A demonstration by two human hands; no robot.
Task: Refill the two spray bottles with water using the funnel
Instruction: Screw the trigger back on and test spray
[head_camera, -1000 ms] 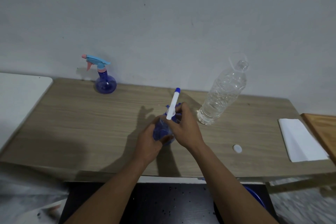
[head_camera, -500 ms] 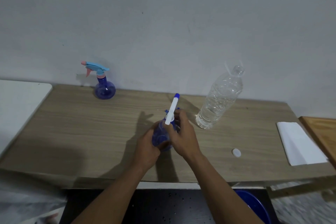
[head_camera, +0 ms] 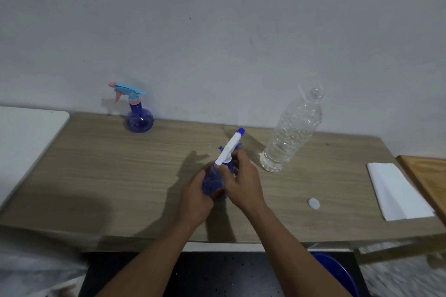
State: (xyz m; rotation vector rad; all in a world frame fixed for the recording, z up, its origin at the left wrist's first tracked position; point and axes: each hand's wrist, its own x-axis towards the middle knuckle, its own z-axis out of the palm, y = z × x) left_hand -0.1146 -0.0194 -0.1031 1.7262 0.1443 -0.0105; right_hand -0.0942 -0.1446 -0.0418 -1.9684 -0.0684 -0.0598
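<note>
Mid-table (head_camera: pixel 120 176), your left hand (head_camera: pixel 195 198) wraps the spray bottle (head_camera: pixel 213 182). Directly above it, your right hand (head_camera: pixel 243 183) pinches the spray head (head_camera: pixel 229 149) at its collar. The head's long axis tilts up and away toward the water bottle (head_camera: pixel 289 137) and funnel (head_camera: pixel 311 91), so any twist likely turns about that line.

Spray bottle (head_camera: pixel 212 179) partly behind hands (head_camera: pixel 243 185).
</note>
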